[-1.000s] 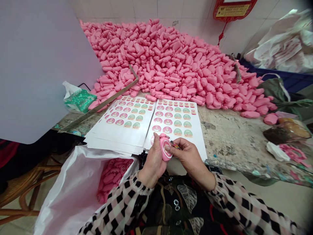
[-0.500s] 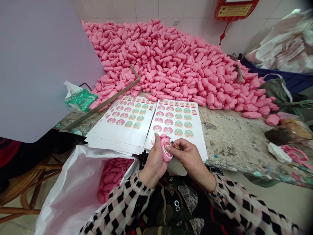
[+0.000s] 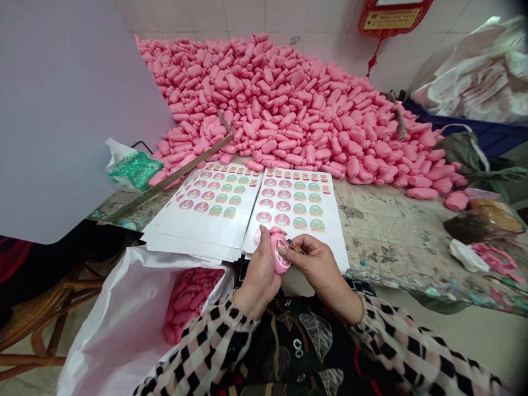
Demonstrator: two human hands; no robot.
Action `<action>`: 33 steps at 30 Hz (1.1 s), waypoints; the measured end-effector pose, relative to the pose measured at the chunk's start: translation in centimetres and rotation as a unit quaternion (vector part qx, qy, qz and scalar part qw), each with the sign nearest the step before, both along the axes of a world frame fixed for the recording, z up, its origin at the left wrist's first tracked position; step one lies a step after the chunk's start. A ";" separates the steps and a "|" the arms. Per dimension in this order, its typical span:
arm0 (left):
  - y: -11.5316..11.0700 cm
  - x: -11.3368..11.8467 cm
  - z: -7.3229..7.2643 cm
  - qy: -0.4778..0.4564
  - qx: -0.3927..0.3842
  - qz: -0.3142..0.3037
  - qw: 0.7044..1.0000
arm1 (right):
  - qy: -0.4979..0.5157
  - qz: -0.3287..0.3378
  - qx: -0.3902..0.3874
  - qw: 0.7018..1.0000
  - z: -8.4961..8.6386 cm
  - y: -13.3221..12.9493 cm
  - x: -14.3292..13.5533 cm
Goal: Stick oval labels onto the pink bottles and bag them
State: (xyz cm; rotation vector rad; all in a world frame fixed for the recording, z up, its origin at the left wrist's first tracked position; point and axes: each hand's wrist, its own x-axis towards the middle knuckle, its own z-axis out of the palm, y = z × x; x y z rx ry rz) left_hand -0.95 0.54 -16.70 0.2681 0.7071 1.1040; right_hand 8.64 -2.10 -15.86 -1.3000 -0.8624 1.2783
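A small pink plastic bottle (image 3: 280,265) is gripped in my left hand (image 3: 260,278), its neck pointing away from me. On its front is an oval sticker with a white rim. My right hand (image 3: 324,270) is closed round a small multicoloured object (image 3: 297,248), mostly hidden by the fingers, so its kind is unclear. The right thumb rests on the bottle's sticker. Just beyond both hands lies a sheet of stickers (image 3: 335,242), printed with pink and green labels. Beside it on the left is a stack of similar sticker sheets (image 3: 206,231).
A big heap of pink bottles (image 3: 284,110) fills the table's back, with a bent metal strip (image 3: 173,175) at its front left. A white sack (image 3: 124,308) holding pink bottles stands below left. At right lie a pink ring-like piece (image 3: 497,258) and a blue crate (image 3: 474,127).
The view has shifted very slightly. Both hands keep their hold on the bottle and the multicoloured object; the right thumb stays on the sticker.
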 end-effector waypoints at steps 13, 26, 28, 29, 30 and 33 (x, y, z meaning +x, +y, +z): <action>-0.5 0.1 0.3 0.016 0.026 0.014 0.999 | -0.022 -0.004 -0.009 1.000 0.0 0.0 0.1; -1.0 0.1 0.4 0.088 0.036 0.003 0.995 | -0.090 0.005 -0.012 0.996 -1.9 -0.2 1.2; -1.0 0.1 0.5 0.087 0.028 0.000 0.996 | -0.098 0.007 -0.001 0.995 -1.7 -0.4 1.2; -0.9 0.1 0.5 0.087 0.025 -0.005 0.996 | -0.098 0.003 0.008 0.995 -1.5 -0.4 1.2; -0.9 0.1 0.5 0.087 0.023 -0.011 0.996 | -0.098 -0.003 0.015 0.995 -1.3 -0.5 1.1; -1.0 0.3 0.5 0.111 0.033 -0.018 0.993 | -0.087 -0.021 0.024 0.996 -1.0 -0.5 0.8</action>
